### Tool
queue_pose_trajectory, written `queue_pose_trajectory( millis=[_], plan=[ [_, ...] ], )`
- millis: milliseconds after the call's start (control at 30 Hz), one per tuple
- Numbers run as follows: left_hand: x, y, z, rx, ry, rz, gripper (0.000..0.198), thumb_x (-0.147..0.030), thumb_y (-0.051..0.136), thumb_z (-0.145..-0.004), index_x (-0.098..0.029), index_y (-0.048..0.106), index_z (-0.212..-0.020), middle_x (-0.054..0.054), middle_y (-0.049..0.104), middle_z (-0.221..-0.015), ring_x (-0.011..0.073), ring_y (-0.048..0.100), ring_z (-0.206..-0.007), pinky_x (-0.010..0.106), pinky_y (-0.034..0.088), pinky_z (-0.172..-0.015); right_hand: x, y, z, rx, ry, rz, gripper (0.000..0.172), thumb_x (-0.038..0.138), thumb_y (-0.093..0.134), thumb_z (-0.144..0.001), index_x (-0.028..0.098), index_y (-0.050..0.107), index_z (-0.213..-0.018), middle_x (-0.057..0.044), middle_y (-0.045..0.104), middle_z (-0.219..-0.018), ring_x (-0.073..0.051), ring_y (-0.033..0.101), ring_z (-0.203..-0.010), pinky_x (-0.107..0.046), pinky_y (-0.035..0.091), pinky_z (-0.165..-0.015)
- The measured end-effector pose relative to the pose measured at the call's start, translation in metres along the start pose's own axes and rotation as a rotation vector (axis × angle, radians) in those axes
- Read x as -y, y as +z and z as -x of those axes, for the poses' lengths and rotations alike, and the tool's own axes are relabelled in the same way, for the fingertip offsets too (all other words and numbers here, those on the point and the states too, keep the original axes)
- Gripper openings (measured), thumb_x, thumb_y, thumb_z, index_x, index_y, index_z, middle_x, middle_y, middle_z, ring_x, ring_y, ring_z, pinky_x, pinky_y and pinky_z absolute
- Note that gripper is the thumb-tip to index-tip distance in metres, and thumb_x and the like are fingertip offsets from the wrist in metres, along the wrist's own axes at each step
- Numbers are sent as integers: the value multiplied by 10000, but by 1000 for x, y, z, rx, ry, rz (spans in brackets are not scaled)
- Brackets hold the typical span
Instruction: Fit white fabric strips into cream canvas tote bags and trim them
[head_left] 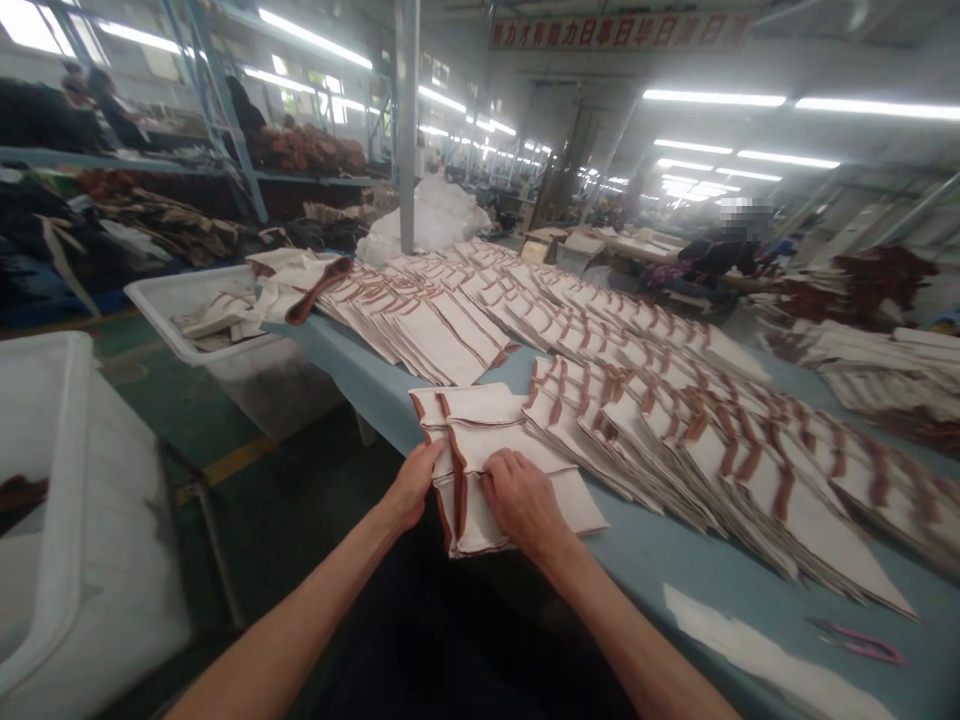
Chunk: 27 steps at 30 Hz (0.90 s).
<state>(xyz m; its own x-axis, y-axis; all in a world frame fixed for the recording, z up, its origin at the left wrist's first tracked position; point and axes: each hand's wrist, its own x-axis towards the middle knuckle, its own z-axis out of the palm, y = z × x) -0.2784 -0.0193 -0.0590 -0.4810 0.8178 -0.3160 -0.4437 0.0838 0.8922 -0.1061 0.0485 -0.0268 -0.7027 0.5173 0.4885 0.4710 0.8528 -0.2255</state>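
In the head view, cream fabric panels [517, 445] with brown edging lie partly overlapped at the table's near edge. My left hand [420, 482] is closed on their left edge, thumb on top. On the upper face, my right hand [523, 497] has its fingers curled together at a panel's brown seam, pinching the cloth there; the fingertips are partly hidden. Just beyond and to the right, a long overlapping row of similar panels [645, 430] fans across the table. Another spread of them [442, 335] lies farther back.
The blue-green table [360, 375] also bears pink-handled snippers [862, 640] and a white strip [750, 640] at right. White bins [82, 560] stand on the left, one holding cloth pieces. A metal post [407, 130] rises behind the table. A person [712, 260] sits at back right.
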Motion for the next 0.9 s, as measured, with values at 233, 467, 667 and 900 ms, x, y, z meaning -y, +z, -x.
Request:
queue_pose_trajectory(
  millis=[233, 467, 667, 900],
  plan=[
    [4, 7, -6, -80, -106, -18, 368, -357, 668, -1015, -167, 631, -1328, 115, 668, -1315, 262, 695, -1101, 473, 615, -923, -34, -23, 5, -377, 344, -145, 220, 332, 343, -1085, 200, 514, -1041, -45, 659, -828, -229, 629, -754, -326, 472, -691],
    [-14, 4, -17, -68, -133, -73, 366, -353, 671, -1014, -167, 633, -1326, 115, 666, -1321, 264, 693, -1109, 476, 613, -929, -25, -38, 33, -469, 386, -245, 228, 391, 376, -1070, 218, 509, -1004, -29, 643, -807, -211, 626, -716, -319, 493, -664],
    [-18, 4, -9, 0, 27, -94, 349, -351, 674, -1012, -161, 645, -1304, 109, 676, -1302, 263, 697, -1098, 469, 615, -922, -8, -50, 57, -179, 163, -281, 193, 379, 492, -947, 236, 569, -842, 1, 631, -627, -190, 590, -547, -300, 423, -549],
    [-34, -13, 1, 63, 218, -147, 261, -292, 702, -994, -147, 685, -1211, 85, 717, -1198, 236, 712, -1038, 438, 616, -902, 12, -65, 55, 90, 48, -269, 138, 215, 474, -963, 216, 586, -883, 39, 617, -591, -158, 584, -501, -263, 355, -525]
  ],
)
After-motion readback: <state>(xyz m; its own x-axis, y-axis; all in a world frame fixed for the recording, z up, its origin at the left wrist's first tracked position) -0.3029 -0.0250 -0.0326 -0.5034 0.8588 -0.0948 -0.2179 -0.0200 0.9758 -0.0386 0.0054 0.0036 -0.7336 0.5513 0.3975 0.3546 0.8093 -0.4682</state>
